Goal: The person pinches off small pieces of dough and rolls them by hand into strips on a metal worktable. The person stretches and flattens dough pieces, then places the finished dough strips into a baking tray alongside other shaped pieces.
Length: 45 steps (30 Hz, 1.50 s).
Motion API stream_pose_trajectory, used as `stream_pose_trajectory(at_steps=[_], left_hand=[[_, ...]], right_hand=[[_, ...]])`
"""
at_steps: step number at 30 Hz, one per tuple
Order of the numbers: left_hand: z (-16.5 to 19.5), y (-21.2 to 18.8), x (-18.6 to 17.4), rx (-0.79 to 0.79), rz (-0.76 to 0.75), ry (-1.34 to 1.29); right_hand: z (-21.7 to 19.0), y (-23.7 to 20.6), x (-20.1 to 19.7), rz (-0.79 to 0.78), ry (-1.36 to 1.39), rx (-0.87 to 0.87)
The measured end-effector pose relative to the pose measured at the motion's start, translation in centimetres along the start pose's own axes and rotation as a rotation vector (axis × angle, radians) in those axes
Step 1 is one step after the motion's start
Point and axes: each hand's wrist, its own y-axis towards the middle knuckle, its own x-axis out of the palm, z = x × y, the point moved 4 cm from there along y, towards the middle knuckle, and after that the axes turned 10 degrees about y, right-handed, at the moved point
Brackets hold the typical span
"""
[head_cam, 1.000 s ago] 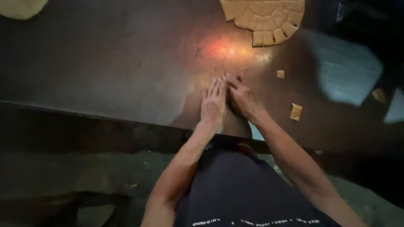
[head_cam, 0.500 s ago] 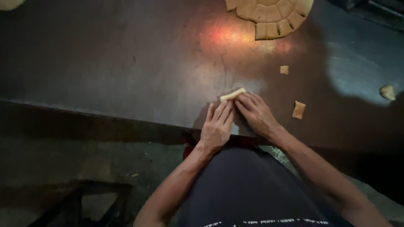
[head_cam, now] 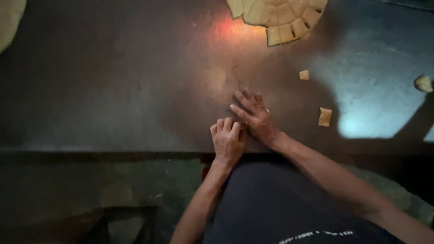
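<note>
My right hand (head_cam: 253, 116) lies flat on the dark metal table (head_cam: 113, 90) near its front edge, fingers spread and pointing up-left. My left hand (head_cam: 227, 139) sits just beside and below it, touching it, with the fingers curled under at the knuckles. No dough shows between or under the hands; whatever is beneath them is hidden. A small square dough piece (head_cam: 324, 116) lies to the right of my right hand.
A round flat dough sheet (head_cam: 282, 18) scored into small squares lies at the table's far side. Another cut piece (head_cam: 304, 75) and a lump (head_cam: 423, 83) lie to the right. A pale dough edge (head_cam: 9, 18) shows at the top left. The floor lies below the table edge.
Half a second ago a small dough roll showed at my fingertips; now it is covered. My right hand has slid forward and spread flat, and my left fingers have curled in.
</note>
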Motion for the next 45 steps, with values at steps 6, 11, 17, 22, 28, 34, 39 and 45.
stream_pose_trajectory(at_steps=[6, 11, 17, 22, 28, 34, 39, 45], left_hand=[[-2.8, 4.4, 0.4, -0.014, 0.133, 0.113], [-3.0, 4.7, -0.2, 0.055, 0.142, 0.051], [-1.2, 2.1, 0.1, 0.142, 0.013, -0.023], [-0.5, 2.2, -0.4, 0.094, 0.103, -0.08], [4.8, 2.6, -0.5, 0.078, 0.097, -0.351], [12.5, 3.6, 6.4, -0.195, -0.391, -0.965], [15.4, 4.5, 6.8, -0.231, -0.334, -1.265], [17.2, 5.2, 1.7, -0.212, 0.073, -0.845]], right_hand=[[3.9, 8.9, 0.2, -0.067, -0.124, 0.016], [3.2, 9.1, -0.4, 0.001, -0.216, 0.014], [4.4, -0.2, -4.8, -0.084, 0.381, 0.176], [9.7, -11.7, -14.1, 0.313, 0.164, 0.501], [10.6, -20.5, -14.7, 0.198, 0.021, 0.724], [7.9, -17.0, -13.1, 0.389, 0.601, 0.835], [5.3, -12.6, -14.8, 0.797, 0.917, 0.714], [3.4, -8.8, -15.7, 0.736, 0.206, 0.434]])
